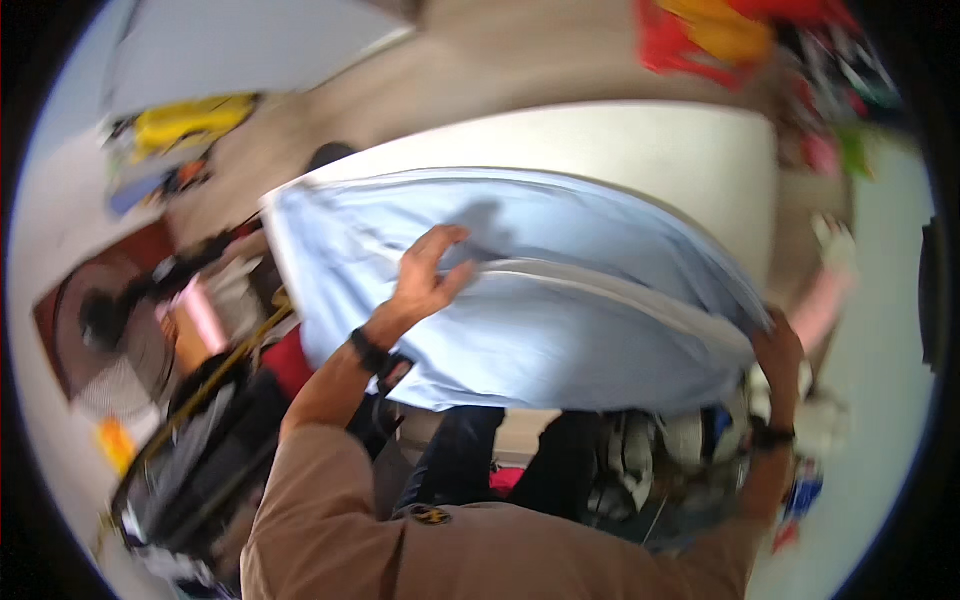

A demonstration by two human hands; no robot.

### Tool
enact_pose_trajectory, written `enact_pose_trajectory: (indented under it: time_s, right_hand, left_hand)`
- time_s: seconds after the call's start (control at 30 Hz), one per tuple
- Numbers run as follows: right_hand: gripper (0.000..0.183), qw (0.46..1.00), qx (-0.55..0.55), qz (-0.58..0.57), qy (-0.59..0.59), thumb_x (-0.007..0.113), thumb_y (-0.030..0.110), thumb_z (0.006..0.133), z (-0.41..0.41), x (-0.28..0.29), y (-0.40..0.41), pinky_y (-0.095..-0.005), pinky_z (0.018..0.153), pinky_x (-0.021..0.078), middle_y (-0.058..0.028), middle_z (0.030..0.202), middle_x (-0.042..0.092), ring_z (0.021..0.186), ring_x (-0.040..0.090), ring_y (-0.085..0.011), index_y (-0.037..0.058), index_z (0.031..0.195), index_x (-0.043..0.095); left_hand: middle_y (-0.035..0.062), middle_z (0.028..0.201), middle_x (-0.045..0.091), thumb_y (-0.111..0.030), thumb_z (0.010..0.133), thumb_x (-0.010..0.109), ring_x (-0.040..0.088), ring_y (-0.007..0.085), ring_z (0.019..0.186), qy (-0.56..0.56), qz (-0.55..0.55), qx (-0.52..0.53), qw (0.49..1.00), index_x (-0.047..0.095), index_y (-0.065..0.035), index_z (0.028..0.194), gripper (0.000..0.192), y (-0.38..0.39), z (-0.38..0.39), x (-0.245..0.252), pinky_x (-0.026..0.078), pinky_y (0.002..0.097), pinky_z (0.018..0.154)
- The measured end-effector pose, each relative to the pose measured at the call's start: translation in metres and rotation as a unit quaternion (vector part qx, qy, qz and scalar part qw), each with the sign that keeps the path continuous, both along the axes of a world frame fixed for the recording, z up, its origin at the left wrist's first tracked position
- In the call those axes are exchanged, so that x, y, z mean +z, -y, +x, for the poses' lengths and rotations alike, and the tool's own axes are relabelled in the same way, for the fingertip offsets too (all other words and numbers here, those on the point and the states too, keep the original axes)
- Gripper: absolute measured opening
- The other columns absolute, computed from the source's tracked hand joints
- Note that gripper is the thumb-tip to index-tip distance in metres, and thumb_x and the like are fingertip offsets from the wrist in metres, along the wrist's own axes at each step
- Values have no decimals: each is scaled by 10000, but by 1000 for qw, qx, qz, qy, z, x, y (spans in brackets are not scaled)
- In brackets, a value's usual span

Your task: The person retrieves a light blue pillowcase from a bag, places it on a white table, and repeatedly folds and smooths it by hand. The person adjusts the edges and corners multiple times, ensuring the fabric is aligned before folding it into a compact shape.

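A light blue cloth [570,345] with a pale band along its middle is spread over a white table [705,150]. Its near edge hangs in front of my legs. My left hand [431,274] is over the left part of the cloth, fingers apart and holding nothing. Whether its palm touches the fabric is not clear. At the right end, my right hand [778,349] is closed on the gathered edge of the cloth, which lifts off the tabletop there. Both wrists wear dark bands. Blur hides the right fingertips.
To the left stand a fan [97,322] and a heap of dark fabric [217,450]. A yellow package [191,124] lies on the floor beyond them. Red and orange bags [712,37] sit at the far right. Mixed items [637,465] are near my legs.
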State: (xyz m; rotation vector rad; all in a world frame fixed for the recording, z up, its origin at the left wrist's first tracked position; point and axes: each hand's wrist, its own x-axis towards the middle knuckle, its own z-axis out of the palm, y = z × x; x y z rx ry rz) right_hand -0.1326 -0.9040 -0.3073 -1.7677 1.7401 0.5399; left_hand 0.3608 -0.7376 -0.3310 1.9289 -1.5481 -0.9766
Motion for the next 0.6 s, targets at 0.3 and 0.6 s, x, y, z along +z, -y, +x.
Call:
enact_pose_trajectory:
  time_s: [0.3, 0.6]
  right_hand:
    - [256, 999, 31, -40, 17, 534, 61, 766, -47, -38, 7, -463, 736, 458, -280, 897, 617, 873, 598, -439, 12, 1015, 565]
    - [273, 989, 86, -21, -121, 559, 58, 756, -70, -59, 15, -486, 759, 440, -273, 956, 602, 919, 565, -450, -10, 1020, 550]
  left_hand:
    - [200, 1249, 472, 71, 686, 485, 447, 369, 1162, 390, 33, 326, 860, 456, -56, 1247, 576, -100, 204, -8, 366, 419, 983]
    - [165, 1476, 270, 43, 741, 507, 237, 374, 1358, 475, 33, 195, 857, 339, -146, 1412, 717, -86, 242, -44, 191, 469, 1106]
